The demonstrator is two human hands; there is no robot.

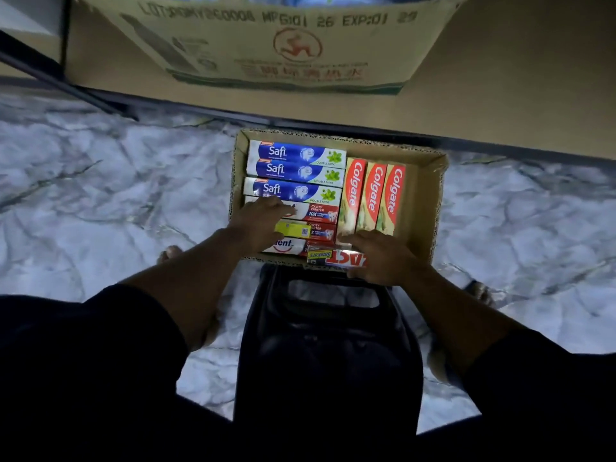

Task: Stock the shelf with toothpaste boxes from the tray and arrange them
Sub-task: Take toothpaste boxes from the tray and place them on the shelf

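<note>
A: The hands?
B: Apart. The right hand (383, 258) lies over the Zact box (335, 259) at the tray (430, 208)'s near edge; I cannot tell if it grips. The left hand (263, 221) rests flat on a red-and-white box (316, 212).
A: Farther?
B: Colgate boxes (371, 195) stand mid-tray, and Safi boxes (296, 171) fill the far left corner.

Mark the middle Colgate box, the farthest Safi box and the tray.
middle Colgate box (371, 195): head view, red logo face.
farthest Safi box (296, 154): head view, blue front.
tray (426, 201): head view, bare cardboard at right.
</note>
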